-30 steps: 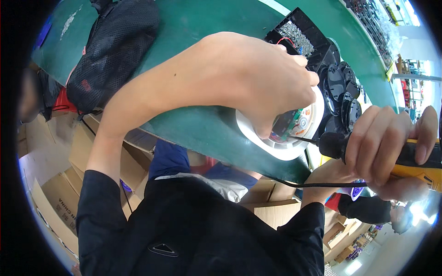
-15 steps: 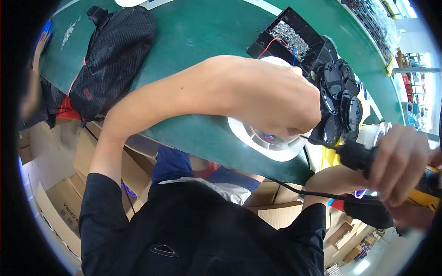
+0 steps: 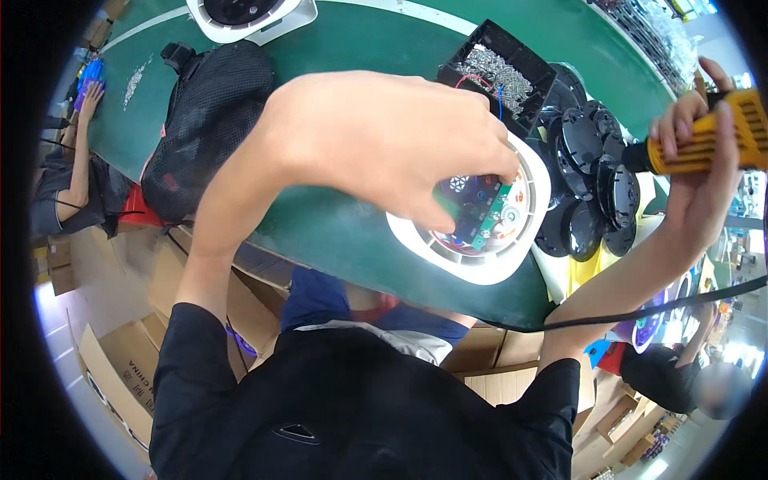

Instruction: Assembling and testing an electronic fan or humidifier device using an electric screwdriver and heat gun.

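Observation:
My left hand (image 3: pixel 400 144) reaches over a white round-cornered plastic housing (image 3: pixel 480 272) on the green table. Its thumb and fingers span a dark circuit board (image 3: pixel 478 210) with a green edge, gripping it at opposite sides inside the housing. Red and blue wires rise behind that hand, toward the screw bin. Off to the right, my right hand (image 3: pixel 704 144) is wrapped round a yellow and black electric screwdriver (image 3: pixel 712 136), held up away from the housing. Its black cord (image 3: pixel 648 310) runs across my right forearm.
A black bin of screws (image 3: pixel 498 76) stands behind the housing. Several glossy black round covers (image 3: pixel 588 168) are heaped to its right. A black mesh bag (image 3: pixel 212 120) lies at left, a white device (image 3: pixel 248 20) at the far edge. Other people sit at left and lower right.
The screwdriver in my right hand has gone up and away from the housing. My left hand has shifted left and spread its fingers, so more of the circuit board shows.

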Available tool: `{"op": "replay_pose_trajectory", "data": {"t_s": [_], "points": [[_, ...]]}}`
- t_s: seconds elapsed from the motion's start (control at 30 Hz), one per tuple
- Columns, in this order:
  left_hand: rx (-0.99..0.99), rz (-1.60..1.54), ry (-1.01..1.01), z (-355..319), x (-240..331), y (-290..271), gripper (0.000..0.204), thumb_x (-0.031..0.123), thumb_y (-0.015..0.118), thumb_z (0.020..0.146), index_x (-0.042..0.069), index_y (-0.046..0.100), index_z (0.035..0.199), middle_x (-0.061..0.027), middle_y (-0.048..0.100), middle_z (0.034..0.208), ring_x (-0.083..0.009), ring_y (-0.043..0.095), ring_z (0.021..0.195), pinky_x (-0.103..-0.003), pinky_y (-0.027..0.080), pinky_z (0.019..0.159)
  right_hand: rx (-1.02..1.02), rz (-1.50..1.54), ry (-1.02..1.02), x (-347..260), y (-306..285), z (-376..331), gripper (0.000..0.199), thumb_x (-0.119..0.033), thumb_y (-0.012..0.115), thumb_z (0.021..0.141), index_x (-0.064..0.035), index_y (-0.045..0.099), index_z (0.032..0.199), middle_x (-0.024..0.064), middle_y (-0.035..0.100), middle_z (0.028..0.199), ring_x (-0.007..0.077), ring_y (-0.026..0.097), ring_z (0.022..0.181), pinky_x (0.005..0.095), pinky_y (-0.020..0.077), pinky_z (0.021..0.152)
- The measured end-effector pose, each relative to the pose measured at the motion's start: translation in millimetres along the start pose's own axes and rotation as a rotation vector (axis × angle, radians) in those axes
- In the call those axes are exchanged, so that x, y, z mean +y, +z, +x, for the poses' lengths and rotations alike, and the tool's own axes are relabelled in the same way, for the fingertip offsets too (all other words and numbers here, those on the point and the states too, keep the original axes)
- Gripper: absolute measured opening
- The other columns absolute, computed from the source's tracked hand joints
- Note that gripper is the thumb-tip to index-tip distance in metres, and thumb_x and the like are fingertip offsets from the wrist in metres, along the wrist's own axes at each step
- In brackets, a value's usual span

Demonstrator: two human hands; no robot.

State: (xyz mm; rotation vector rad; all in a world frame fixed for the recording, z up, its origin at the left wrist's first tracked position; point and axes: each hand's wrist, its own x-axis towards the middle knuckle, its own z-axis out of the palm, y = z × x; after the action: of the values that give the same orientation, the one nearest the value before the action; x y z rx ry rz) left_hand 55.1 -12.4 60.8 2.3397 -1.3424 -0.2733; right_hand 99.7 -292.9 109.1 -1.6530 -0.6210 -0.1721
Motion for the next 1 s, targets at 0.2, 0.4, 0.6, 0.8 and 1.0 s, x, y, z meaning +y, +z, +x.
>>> {"op": "replay_pose_trajectory", "data": {"t_s": [0.2, 0.4, 0.6, 0.8, 1.0], "points": [[0.197, 0.141, 0.078, 3.3, 6.0, 17.7, 0.048, 0.017, 0.078, 0.068, 0.001, 0.060, 0.110, -0.0139, 0.061, 0.104, -0.0304, 0.057, 0.105, -0.039, 0.050, 0.089, -0.134, -0.237, -0.068, 7.7, -18.6, 4.1, 0.050, -0.017, 0.059, 0.094, 0.0050, 0.043, 0.136, 0.0075, 0.055, 0.082, 0.0164, 0.059, 0.081, 0.0379, 0.0497, 0.093], [0.170, 0.153, 0.083, 11.3, 11.1, 18.4, 0.054, 0.019, 0.079, 0.067, 0.001, 0.058, 0.113, -0.0126, 0.059, 0.101, -0.0277, 0.056, 0.106, -0.037, 0.049, 0.088, -0.390, -0.020, -0.463, -7.8, -0.6, 10.2, 0.073, -0.027, 0.077, 0.084, -0.0023, 0.038, 0.140, 0.0123, 0.064, 0.070, 0.0176, 0.064, 0.062, 0.0338, 0.0594, 0.058], [0.187, 0.103, 0.199, 19.9, 18.7, 8.8, 0.036, 0.015, 0.074, 0.071, 0.002, 0.059, 0.100, -0.0107, 0.060, 0.088, -0.0263, 0.060, 0.095, -0.036, 0.048, 0.080, -1.356, -0.157, -0.307, -46.0, -34.4, 45.9, 0.109, -0.019, 0.093, 0.064, -0.0041, 0.024, 0.147, 0.0292, 0.063, 0.107, 0.0355, 0.066, 0.101, 0.0422, 0.0582, 0.085], [0.195, 0.184, 0.113, 9.7, -0.3, 2.5, 0.041, 0.019, 0.076, 0.070, -0.002, 0.059, 0.100, -0.0135, 0.062, 0.085, -0.0284, 0.060, 0.093, -0.038, 0.050, 0.083, -1.164, 0.316, -0.295, -15.8, -26.8, 30.7, 0.103, -0.018, 0.090, 0.067, -0.0074, 0.026, 0.147, 0.0278, 0.061, 0.107, 0.0351, 0.065, 0.100, 0.0416, 0.0562, 0.086], [0.186, 0.212, 0.021, 8.0, 14.8, 13.2, 0.056, 0.022, 0.081, 0.066, -0.002, 0.058, 0.112, -0.0131, 0.064, 0.097, -0.0287, 0.059, 0.100, -0.037, 0.050, 0.087, -1.164, 0.254, -0.257, -11.6, -26.6, 25.1, 0.089, -0.023, 0.086, 0.073, -0.0082, 0.033, 0.143, 0.0205, 0.062, 0.100, 0.0300, 0.065, 0.093, 0.0391, 0.0546, 0.084]]}}
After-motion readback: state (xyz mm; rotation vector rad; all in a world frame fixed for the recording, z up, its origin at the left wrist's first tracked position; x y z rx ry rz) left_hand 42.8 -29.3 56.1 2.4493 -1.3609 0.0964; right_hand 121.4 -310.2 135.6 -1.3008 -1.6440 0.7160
